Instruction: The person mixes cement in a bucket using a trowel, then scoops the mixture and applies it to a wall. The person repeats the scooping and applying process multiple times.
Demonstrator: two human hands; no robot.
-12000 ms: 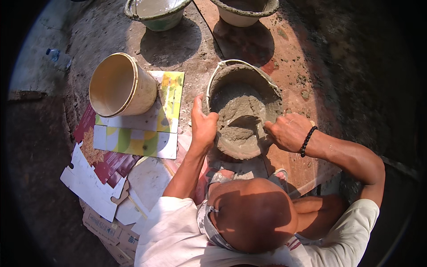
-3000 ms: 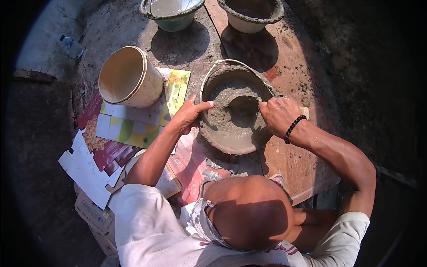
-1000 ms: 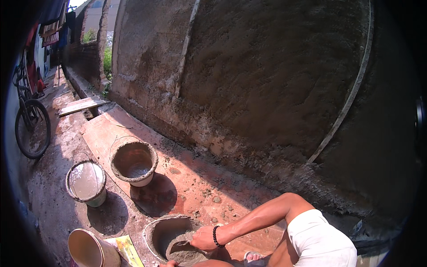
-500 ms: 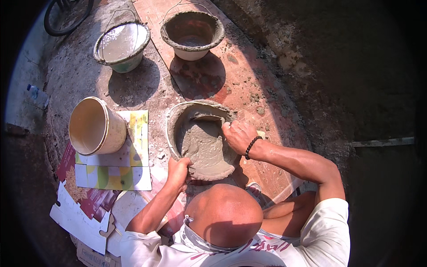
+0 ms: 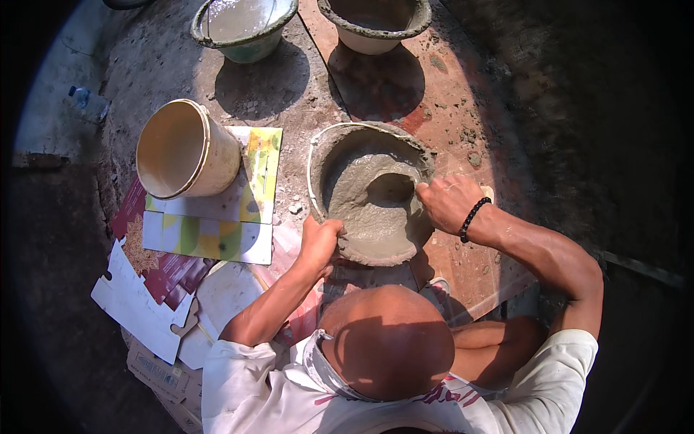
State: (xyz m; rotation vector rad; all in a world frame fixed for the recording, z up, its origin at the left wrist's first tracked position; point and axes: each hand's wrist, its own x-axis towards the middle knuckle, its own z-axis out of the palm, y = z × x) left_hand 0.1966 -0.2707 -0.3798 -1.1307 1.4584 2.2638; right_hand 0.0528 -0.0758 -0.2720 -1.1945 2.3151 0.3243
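A bucket [image 5: 331, 165] caked with grey mortar stands in front of me, its white wire handle lying along the left rim. Wet mortar [image 5: 365, 211] fills much of it, with a dark hollow near the right side. My left hand [image 5: 318, 244] is closed around the near left rim. At the right rim, my right hand [image 5: 454, 208], with a black beaded bracelet [image 5: 474, 219] on its wrist, is clenched on what looks like a trowel. The blade is hidden in the mortar, and the fist covers most of the grip.
An empty cream bucket [image 5: 230, 163] stands on patterned card [image 5: 249, 246] at left. Two mortar-rimmed buckets, one green-white [image 5: 249, 49] and one pale [image 5: 369, 45], stand at the far side. Cardboard pieces [image 5: 137, 304] lie near left; a plastic bottle [image 5: 88, 103] lies far left.
The view has shifted, so the surroundings sit higher and further right. My right hand has worked the tool through the mortar; a blade edge seen before is now hidden, and a hollow shows.
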